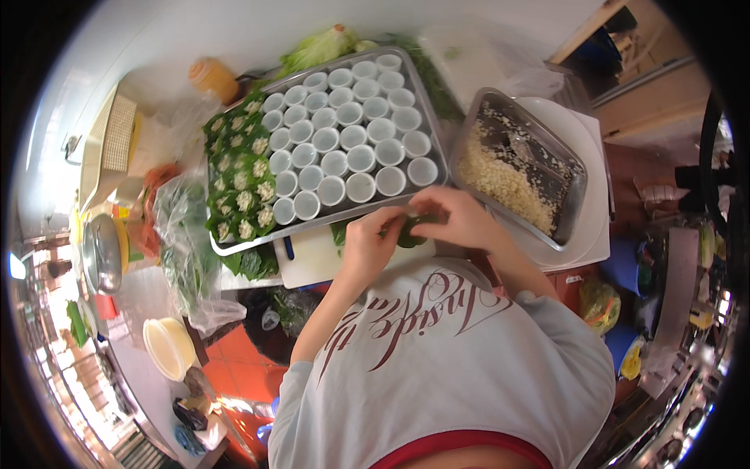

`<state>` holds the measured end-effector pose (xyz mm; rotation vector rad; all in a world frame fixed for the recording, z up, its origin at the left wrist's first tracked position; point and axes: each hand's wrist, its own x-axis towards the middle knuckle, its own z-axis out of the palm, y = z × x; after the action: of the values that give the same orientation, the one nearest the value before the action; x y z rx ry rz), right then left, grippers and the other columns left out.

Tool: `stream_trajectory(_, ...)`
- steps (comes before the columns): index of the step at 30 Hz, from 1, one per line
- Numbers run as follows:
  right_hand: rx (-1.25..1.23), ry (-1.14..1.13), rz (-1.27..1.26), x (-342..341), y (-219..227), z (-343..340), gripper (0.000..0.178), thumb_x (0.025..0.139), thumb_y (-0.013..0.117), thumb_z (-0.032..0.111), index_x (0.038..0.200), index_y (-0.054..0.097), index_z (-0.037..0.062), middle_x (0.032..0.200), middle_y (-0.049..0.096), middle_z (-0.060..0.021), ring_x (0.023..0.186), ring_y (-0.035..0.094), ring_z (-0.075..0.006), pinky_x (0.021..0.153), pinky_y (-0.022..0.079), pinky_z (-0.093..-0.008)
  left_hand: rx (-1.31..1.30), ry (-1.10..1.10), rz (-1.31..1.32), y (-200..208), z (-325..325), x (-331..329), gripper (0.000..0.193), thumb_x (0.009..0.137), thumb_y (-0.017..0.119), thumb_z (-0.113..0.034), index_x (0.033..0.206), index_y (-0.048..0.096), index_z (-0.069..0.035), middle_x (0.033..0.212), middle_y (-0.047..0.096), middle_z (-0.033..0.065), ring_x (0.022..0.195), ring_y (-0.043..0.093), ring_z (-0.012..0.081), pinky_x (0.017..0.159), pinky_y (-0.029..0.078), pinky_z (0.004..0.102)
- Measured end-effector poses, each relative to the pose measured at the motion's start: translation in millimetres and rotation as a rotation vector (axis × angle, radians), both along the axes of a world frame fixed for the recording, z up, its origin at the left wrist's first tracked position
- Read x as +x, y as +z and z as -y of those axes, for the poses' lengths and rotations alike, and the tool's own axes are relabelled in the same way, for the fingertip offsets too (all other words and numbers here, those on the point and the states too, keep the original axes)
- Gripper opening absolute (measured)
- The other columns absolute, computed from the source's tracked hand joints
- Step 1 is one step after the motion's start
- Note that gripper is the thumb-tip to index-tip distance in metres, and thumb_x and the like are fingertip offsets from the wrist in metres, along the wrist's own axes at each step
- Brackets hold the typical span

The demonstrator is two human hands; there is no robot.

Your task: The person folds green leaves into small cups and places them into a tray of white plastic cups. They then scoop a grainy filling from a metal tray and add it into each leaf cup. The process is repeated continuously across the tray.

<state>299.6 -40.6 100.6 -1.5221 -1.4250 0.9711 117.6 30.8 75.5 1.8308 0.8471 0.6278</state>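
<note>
A: Hands at the middle of the head view. What are they doing?

B: The left hand (pixel 373 242) and right hand (pixel 453 219) meet over a white cutting board (pixel 312 262), both pinched on a dark green leaf (pixel 410 233). The left fingers are curled closed on its near edge. The right fingers close over the top, so the leaf is mostly hidden.

A: What lies around them?

B: At twelve o'clock from the hands, just beyond the fingertips, is a large metal tray (pixel 433 137) lined with small white cups (pixel 344 141). Its nine o'clock side holds rows of folded leaf parcels (pixel 238 184) with pale filling showing at their tops. At two o'clock sits a second metal pan (pixel 578 184) with pale chopped filling (pixel 504 184) heaped toward its near side. At nine o'clock, a clear bag of greens (pixel 183 234).

A: How would the fold be done well?

B: In my judgement, both thumbs should keep the leaf taut without tearing it, shaping a firm cone with the seam overlapped, so filling cannot slip through. Working low over the board would catch anything that falls.
</note>
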Motion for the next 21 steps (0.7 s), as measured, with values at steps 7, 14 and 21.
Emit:
stream_trajectory(7, 0.043, -0.56, 0.759, 163, -6, 54, 0.028, 0.075, 0.07, 0.015, 0.1, 0.061, 0.0056, 0.092, 0.061, -0.0109, 0.091, 0.055, -0.0258, 0.08, 0.044, -0.0351, -0.015, 0.031, 0.12, -4, -10, -5, 0.015, 0.078, 0.062, 0.003, 0.092, 0.063, 0.002, 0.089, 0.062, 0.0105, 0.073, 0.061, 0.0168, 0.066, 0.048, 0.0249)
stream_trajectory(14, -0.314, -0.549, 0.357, 192, -22, 101, 0.021, 0.077, 0.068, 0.01, 0.096, 0.064, 0.0037, 0.079, 0.063, -0.0047, 0.077, 0.058, -0.0116, 0.071, 0.045, -0.0266, -0.402, 0.061, 0.236, -9, -13, -11, 0.01, 0.084, 0.061, 0.001, 0.093, 0.062, 0.005, 0.084, 0.063, 0.0032, 0.075, 0.058, 0.0072, 0.069, 0.047, 0.0202)
stream_trajectory(21, -0.233, -0.623, 0.089, 209, 14, 154, 0.017, 0.078, 0.068, 0.009, 0.092, 0.066, 0.0014, 0.085, 0.064, -0.0016, 0.08, 0.057, -0.0096, 0.074, 0.044, -0.0242, -0.589, 0.102, 0.269, -11, -19, -22, 0.007, 0.084, 0.061, 0.001, 0.09, 0.061, 0.004, 0.083, 0.063, 0.0025, 0.073, 0.057, 0.0057, 0.065, 0.045, 0.0181)
